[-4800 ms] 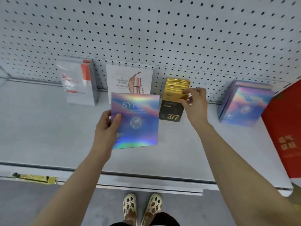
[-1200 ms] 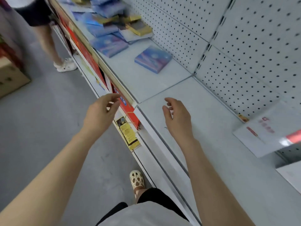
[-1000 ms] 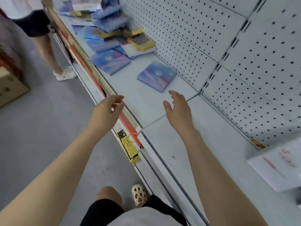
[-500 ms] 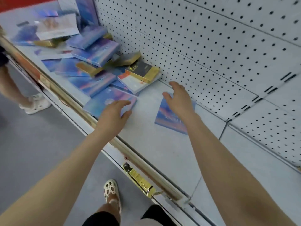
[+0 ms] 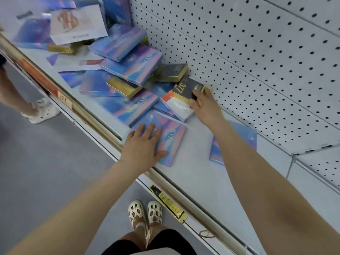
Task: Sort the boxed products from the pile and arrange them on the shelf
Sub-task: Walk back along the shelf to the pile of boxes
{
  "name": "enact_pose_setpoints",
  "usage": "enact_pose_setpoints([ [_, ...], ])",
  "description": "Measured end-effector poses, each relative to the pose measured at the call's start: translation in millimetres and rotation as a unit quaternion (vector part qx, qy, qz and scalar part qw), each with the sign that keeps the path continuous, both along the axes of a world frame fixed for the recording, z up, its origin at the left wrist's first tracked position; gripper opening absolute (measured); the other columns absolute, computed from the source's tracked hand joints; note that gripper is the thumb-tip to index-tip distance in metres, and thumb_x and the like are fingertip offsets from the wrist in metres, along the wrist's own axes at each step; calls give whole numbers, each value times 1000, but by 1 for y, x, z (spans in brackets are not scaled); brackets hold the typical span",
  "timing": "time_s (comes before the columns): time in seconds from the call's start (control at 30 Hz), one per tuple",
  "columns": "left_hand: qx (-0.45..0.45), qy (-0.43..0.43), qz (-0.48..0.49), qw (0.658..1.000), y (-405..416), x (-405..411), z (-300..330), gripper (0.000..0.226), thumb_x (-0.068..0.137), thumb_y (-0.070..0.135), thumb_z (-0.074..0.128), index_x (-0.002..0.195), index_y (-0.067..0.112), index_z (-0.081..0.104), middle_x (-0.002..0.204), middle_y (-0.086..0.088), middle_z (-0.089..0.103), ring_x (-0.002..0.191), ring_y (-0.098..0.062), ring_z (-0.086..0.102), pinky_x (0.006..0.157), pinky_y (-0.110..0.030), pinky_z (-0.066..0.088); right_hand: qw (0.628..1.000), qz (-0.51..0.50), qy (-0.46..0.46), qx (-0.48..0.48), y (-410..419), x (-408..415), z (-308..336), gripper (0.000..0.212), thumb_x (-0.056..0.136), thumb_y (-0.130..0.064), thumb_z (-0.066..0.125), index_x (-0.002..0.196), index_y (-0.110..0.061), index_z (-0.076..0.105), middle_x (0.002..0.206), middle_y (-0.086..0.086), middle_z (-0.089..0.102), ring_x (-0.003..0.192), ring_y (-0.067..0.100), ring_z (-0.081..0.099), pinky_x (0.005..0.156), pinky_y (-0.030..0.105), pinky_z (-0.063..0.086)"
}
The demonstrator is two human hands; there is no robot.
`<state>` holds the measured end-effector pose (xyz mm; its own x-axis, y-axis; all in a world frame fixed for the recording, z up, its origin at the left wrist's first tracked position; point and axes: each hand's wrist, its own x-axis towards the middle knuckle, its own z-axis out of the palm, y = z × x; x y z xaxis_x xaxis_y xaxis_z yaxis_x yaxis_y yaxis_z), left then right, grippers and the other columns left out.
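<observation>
You are working in bright, even, cool light that seems to come from overhead; shadows are faint and soft-edged, only a thin dark line under the boxes and beneath your forearms on the shelf (image 5: 200, 173). The holographic boxes (image 5: 132, 65) throw back pastel glare that washes out their print. Motion blur smears the pile toward the shelf's far left end, where the white box (image 5: 77, 24) is soft and its lettering unreadable, while the pegboard (image 5: 257, 57) holes near your right hand (image 5: 207, 105) stay fairly crisp. The wide lens bows the shelf's front edge and stretches your forearms at the bottom corners.
</observation>
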<state>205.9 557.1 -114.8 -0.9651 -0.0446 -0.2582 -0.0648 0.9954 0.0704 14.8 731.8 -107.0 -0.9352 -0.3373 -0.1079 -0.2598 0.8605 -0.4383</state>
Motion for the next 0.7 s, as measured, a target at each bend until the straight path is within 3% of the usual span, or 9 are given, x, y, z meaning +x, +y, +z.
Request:
enact_pose_setpoints([
  [0.1,-14,-12,-27,999,8,9,6,84,90,74,25,155,27,2,164,1,-1,149,-29,7,116,-42,18,996,-43,45,-69,8,20,-1,33,98,-33,55,126,-16,63,143,8,44,117,28,53,90,32,40],
  [0.17,-8,-12,-48,999,17,17,9,84,90,74,26,155,28,3,164,1,-1,148,-30,9,116,-42,19,985,-99,55,-131,13,25,-2,25,92,-27,65,113,-12,67,136,8,47,113,24,55,87,26,40],
  [0.23,1,-8,-62,998,25,24,9,83,89,74,30,155,28,9,164,0,6,144,-31,18,114,-42,23,964,-172,26,-202,15,24,0,43,85,-25,74,122,-11,59,137,11,44,115,21,53,89,16,38],
  [0.33,19,19,-59,998,26,19,10,81,85,74,42,152,32,23,157,1,25,129,-28,33,105,-39,33,897,-280,-93,-330,13,23,8,85,76,-28,83,145,-14,36,134,7,52,119,18,55,100,30,45],
  [0.4,36,32,-64,997,18,5,12,77,83,70,51,148,34,29,147,2,34,121,-26,38,97,-36,39,859,-297,-148,-389,15,26,12,67,74,-27,84,131,-8,55,118,5,68,104,19,67,93,37,54],
  [0.47,52,19,-79,995,9,-13,13,82,80,68,57,149,33,27,149,-1,32,130,-28,33,103,-37,37,857,-298,-144,-395,20,37,18,37,76,-27,79,108,-10,70,97,5,74,85,21,70,76,36,58],
  [0.57,55,-46,-128,989,-2,-38,10,99,77,72,58,154,29,14,162,-4,10,149,-31,7,119,-40,14,851,-320,-92,-407,35,58,25,13,82,-26,65,89,-16,71,83,4,71,73,19,62,60,30,49],
  [0.63,48,-60,-158,984,-6,-51,7,104,75,77,55,155,25,12,162,-7,12,149,-30,8,120,-39,9,828,-356,-86,-425,44,70,26,12,91,-20,56,99,-14,63,93,6,68,76,19,63,55,28,51],
  [0.7,44,-45,-182,981,-6,-60,6,105,72,79,55,152,21,21,153,-10,28,141,-29,25,117,-37,16,801,-393,-93,-442,50,84,27,18,97,-18,49,115,-13,52,104,6,64,75,17,66,51,29,54],
])
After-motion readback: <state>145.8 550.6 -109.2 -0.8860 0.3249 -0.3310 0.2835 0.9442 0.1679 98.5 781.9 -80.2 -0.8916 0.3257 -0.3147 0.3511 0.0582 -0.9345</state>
